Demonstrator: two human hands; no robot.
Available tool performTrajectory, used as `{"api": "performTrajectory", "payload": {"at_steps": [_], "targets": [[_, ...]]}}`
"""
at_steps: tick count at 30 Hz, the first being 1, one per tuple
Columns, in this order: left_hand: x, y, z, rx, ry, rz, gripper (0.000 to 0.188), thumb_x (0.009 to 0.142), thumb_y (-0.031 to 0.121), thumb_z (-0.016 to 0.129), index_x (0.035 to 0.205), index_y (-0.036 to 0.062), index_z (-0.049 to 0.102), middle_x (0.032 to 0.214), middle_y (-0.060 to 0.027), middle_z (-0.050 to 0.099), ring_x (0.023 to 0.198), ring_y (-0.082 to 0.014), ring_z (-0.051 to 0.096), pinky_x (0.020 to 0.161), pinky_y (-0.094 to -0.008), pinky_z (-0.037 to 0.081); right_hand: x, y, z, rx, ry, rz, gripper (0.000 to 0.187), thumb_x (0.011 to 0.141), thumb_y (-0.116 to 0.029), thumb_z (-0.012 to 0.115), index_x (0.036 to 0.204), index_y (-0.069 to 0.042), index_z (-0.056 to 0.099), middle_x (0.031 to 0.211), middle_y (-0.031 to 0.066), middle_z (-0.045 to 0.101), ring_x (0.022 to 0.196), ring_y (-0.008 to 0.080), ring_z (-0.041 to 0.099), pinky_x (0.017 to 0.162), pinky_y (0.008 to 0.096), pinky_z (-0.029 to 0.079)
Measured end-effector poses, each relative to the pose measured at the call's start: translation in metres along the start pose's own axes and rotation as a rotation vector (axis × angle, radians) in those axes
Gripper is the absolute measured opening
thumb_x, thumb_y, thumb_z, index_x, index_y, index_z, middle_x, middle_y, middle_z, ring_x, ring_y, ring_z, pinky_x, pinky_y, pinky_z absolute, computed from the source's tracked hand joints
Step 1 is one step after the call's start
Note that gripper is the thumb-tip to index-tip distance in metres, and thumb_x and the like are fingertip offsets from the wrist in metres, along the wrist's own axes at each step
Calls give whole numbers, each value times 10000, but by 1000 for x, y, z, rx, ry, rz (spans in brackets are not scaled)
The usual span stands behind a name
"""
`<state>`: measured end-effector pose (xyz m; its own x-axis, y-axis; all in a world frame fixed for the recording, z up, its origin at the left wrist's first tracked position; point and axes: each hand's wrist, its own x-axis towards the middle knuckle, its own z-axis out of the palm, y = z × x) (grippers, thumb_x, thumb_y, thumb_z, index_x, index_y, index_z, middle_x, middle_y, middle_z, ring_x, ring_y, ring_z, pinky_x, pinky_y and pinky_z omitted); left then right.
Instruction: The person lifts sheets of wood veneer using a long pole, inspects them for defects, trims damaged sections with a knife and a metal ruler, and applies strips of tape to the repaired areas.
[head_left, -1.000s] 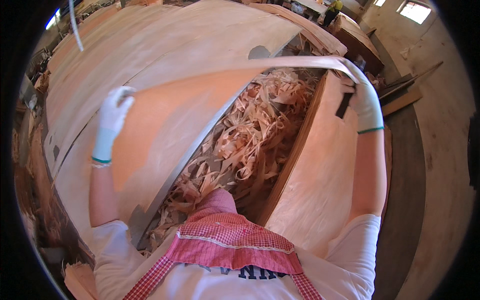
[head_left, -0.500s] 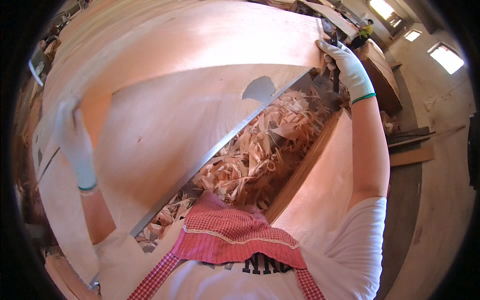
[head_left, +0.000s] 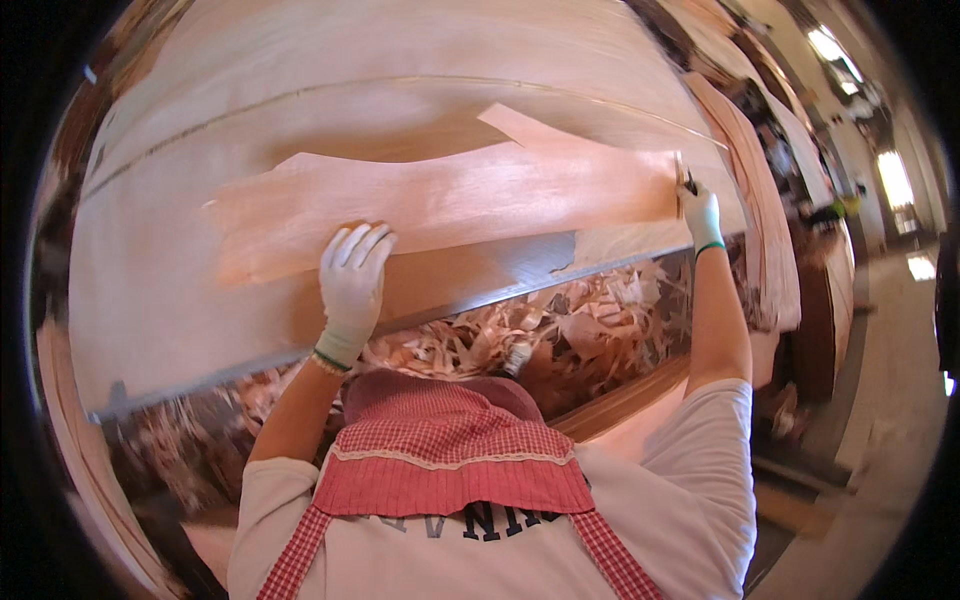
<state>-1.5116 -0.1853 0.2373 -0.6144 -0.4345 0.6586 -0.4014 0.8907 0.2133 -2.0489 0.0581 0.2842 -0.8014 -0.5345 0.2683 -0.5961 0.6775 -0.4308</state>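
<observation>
Along the near side of the worktop (head_left: 515, 262) lies a long, ragged, pale veneer strip (head_left: 450, 200). The right arm (head_left: 722, 310) reaches farther forward than the bent left. The left hand (head_left: 352, 280), gloved, back up, meets the strip's near edge, fingers lightly curved; whether it pinches, I cannot tell. At the strip's right end, the gloved right hand (head_left: 704, 212) closes around a small dark tool (head_left: 690, 184).

The veneer strip (head_left: 450, 195) spreads over the worktable (head_left: 512, 264), beyond shavings (head_left: 600, 305) that lie before the apron (head_left: 455, 485).

Veneer sheet (head_left: 450, 195) pinkish tan; gloves (head_left: 352, 285) white, green-edged; apron (head_left: 450, 440) red-and-white checked; shirt (head_left: 430, 565) whitish.
</observation>
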Motion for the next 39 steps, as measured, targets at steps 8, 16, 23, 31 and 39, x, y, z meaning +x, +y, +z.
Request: {"api": "performTrajectory", "payload": {"at_steps": [8, 16, 23, 31, 39], "targets": [[-56, 106, 138, 70, -162, -256, 256, 774, 52, 608, 1017, 103, 673, 1117, -50, 668, 1089, -246, 594, 985, -404, 435, 40, 144, 84, 78, -286, 73, 339, 825, -275, 673, 974, 29, 691, 794, 196, 692, 709, 274, 672, 657, 382, 501], [-64, 123, 158, 117, -158, -329, 235, 801, 42, 611, 1017, 117, 666, 1148, -45, 648, 1115, -261, 578, 988, -408, 434, 36, 176, 116, 116, -371, -12, 339, 772, -272, 724, 873, 49, 678, 808, 205, 675, 739, 315, 641, 720, 402, 489], [-62, 123, 145, 210, -162, -333, 205, 811, 56, 622, 1000, 120, 671, 1130, -36, 655, 1148, -241, 566, 1003, -412, 427, 42, 198, 117, 156, -483, -39, 359, 776, -298, 733, 873, 42, 673, 847, 192, 631, 775, 285, 584, 724, 389, 463], [-83, 124, 150, 224, -143, -371, 192, 816, 42, 625, 985, 116, 675, 1139, -29, 656, 1144, -229, 570, 1009, -404, 427, 29, 193, 115, 29, -455, -103, 378, 743, -328, 760, 869, 18, 676, 1040, 239, 548, 966, 357, 533, 857, 414, 434], [-84, 118, 150, 218, -131, -357, 199, 813, 52, 633, 994, 124, 672, 1148, -19, 647, 1131, -226, 574, 1003, -396, 438, 38, 202, 119, 112, -517, -72, 340, 723, -286, 777, 813, 24, 673, 996, 210, 563, 921, 322, 548, 826, 399, 443]]}}
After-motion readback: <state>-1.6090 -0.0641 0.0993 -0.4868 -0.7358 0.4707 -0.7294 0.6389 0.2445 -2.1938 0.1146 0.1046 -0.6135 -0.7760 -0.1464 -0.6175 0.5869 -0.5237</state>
